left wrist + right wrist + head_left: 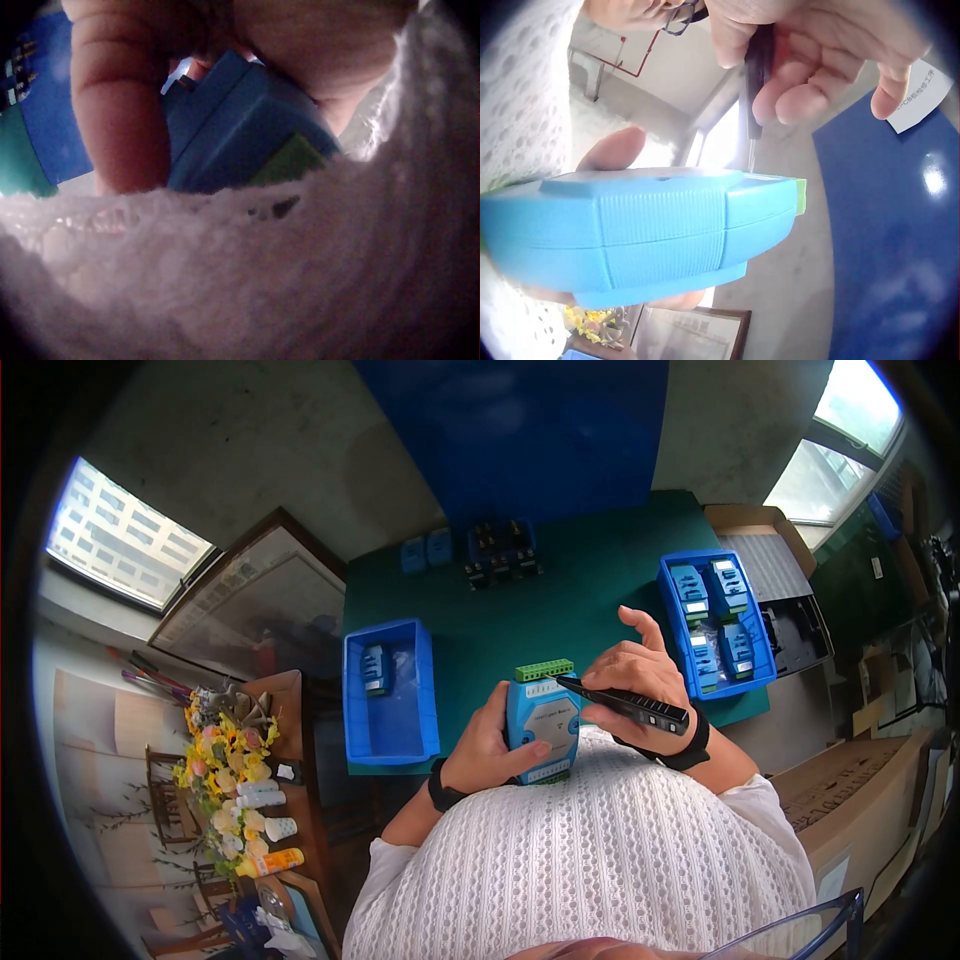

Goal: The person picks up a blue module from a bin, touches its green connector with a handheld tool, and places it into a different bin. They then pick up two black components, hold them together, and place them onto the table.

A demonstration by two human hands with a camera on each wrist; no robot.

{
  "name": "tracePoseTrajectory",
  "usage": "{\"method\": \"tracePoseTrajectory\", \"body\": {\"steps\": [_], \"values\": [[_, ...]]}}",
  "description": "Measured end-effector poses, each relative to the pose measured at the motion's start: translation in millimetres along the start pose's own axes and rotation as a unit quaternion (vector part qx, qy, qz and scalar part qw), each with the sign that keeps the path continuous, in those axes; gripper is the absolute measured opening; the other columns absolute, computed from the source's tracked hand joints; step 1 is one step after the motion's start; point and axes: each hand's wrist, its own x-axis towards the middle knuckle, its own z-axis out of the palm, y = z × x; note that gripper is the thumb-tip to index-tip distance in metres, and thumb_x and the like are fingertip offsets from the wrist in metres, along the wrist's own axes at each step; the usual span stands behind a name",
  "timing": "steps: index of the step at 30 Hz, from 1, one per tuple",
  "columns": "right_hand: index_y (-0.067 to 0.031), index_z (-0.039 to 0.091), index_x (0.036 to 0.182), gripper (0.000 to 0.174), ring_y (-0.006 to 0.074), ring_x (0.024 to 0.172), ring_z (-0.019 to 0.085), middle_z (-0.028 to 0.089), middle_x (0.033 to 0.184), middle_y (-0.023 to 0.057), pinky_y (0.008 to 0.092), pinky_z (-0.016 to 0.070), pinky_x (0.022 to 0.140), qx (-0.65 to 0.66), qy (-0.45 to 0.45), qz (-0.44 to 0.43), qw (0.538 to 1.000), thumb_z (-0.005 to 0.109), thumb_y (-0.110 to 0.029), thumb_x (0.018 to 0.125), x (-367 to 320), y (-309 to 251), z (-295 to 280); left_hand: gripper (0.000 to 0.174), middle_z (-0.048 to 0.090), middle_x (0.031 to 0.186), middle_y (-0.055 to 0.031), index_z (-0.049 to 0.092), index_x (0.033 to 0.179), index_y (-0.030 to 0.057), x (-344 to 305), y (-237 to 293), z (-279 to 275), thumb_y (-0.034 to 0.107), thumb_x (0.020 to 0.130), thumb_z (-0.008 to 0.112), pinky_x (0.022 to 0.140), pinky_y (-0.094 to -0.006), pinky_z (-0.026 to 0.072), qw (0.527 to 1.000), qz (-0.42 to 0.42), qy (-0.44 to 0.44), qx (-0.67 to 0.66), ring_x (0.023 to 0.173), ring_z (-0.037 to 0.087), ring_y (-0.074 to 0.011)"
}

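My left hand (pixel 487 744) grips a blue electronic module (pixel 543 722) with a pale label on its face, close to the white knit top. Its thumb lies across the label. A green terminal block (pixel 544 670) runs along the module's far end. In my right hand (pixel 640 678) is a slim black screwdriver (pixel 638 709), pinched between thumb and fingers. Seen from the right wrist, its thin metal shaft (pixel 751 156) points down at the module's face near the green end. The left wrist view shows the module's blue side (pixel 247 127) under the fingers, partly hidden by the knit.
A blue bin (pixel 388 753) at left contains one module. Another blue bin (pixel 752 685) at right holds several modules. Two blue pieces (pixel 427 551) and a rack of dark parts (pixel 500 553) stand at the back of the green table (pixel 590 550). Cardboard boxes (pixel 850 800) sit at right.
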Motion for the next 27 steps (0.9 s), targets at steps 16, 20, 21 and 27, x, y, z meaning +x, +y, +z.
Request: {"method": "tracePoseTrajectory", "body": {"steps": [16, 20, 21, 27], "values": [[-0.0106, 0.061, 0.081, 0.018, 0.014, 0.069, 0.061, 0.064, 0.075, 0.0015, 0.0456, 0.0238, 0.103, 0.001, -0.019, 0.001, 1.0, 0.074, -0.017, 0.071, 1.6, -4.9, -0.1, 0.071, 0.056, 0.106, -0.0183, 0.037, 0.12, -0.0072, -0.4, 3.0, -1.1, 0.036, 0.074, 0.069, 0.084, -0.031, 0.0449, 1.0, -0.026, 0.0, -0.008, 0.097, 0.057, -0.023], [-0.0097, 0.061, 0.082, 0.02, 0.0136, 0.068, 0.061, 0.065, 0.075, 0.0019, 0.0452, 0.0244, 0.103, 0.003, -0.023, 0.006, 1.0, 0.075, -0.017, 0.071, 1.5, -3.8, 0.9, 0.072, 0.057, 0.106, -0.0185, 0.036, 0.121, -0.0072, -0.8, 3.7, -1.7, 0.035, 0.073, 0.07, 0.083, -0.0313, 0.045, 1.0, -0.019, -0.008, 0.003, 0.097, 0.057, -0.0234], [-0.0094, 0.061, 0.082, 0.02, 0.0135, 0.068, 0.061, 0.065, 0.074, 0.002, 0.0452, 0.0247, 0.103, 0.006, -0.021, 0.006, 1.0, 0.076, -0.018, 0.071, 1.5, -3.3, 1.1, 0.072, 0.057, 0.106, -0.0186, 0.036, 0.121, -0.0071, -1.2, 3.7, -2.0, 0.035, 0.073, 0.07, 0.083, -0.0314, 0.0451, 1.0, -0.018, -0.01, 0.006, 0.097, 0.057, -0.0235], [-0.009, 0.061, 0.077, 0.026, 0.0131, 0.062, 0.061, 0.064, 0.067, 0.0027, 0.0454, 0.0283, 0.101, -0.006, 0.024, -0.027, 0.999, 0.079, -0.024, 0.067, 1.5, -2.4, 5.5, 0.072, 0.057, 0.105, -0.0193, 0.036, 0.121, -0.0068, -1.2, 6.7, -1.7, 0.035, 0.073, 0.07, 0.083, -0.0322, 0.0454, 1.0, -0.02, -0.012, 0.011, 0.097, 0.058, -0.0245]]}}
